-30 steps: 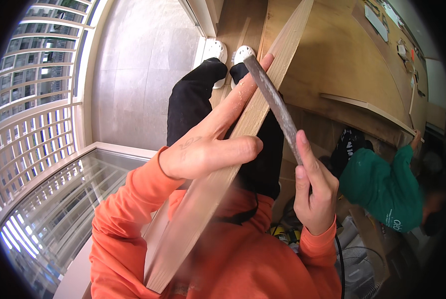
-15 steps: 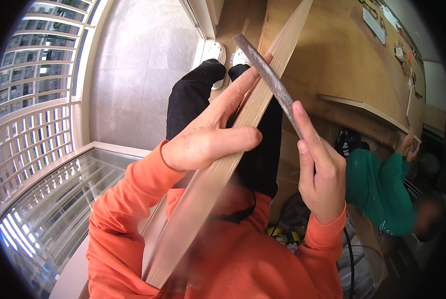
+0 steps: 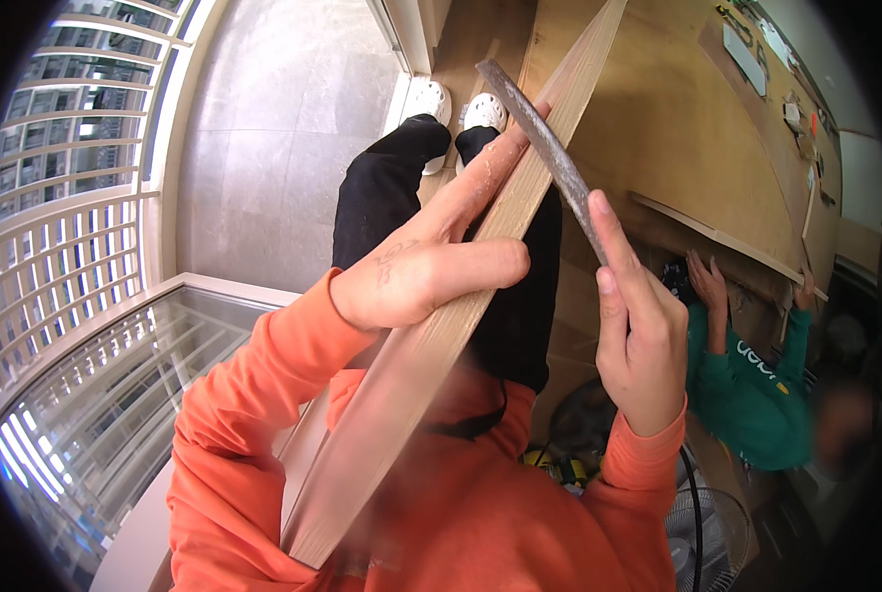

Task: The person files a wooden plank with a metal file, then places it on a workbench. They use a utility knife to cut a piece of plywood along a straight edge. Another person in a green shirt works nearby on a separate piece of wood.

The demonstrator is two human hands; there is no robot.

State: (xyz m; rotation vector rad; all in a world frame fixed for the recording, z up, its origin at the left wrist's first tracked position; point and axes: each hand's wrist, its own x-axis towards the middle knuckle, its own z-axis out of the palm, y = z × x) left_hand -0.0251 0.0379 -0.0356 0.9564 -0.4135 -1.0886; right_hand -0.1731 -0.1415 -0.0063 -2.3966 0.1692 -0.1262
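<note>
A long wooden board (image 3: 416,360) slants from near my chest up toward the far right, its narrow edge turned up. My left hand (image 3: 406,271) grips it, with the thumb over the edge and the fingers along its left side. Fine pale dust clings to those fingers. My right hand (image 3: 643,331) is closed round the near end of a dark, narrow metal file (image 3: 545,138). The file lies across the board's edge, beyond my left thumb. Its handle end is hidden in my right palm.
A large wooden panel (image 3: 648,118) bearing small items fills the upper right. A co-worker in a green top (image 3: 747,385) reaches to its edge. A fan (image 3: 712,538) stands lower right. A glass-topped surface (image 3: 145,365) and white railing (image 3: 66,237) are on the left.
My hands and the file have shifted slightly right, with the file still across the board. The co-worker's hands have moved apart, one now farther left along the panel edge.
</note>
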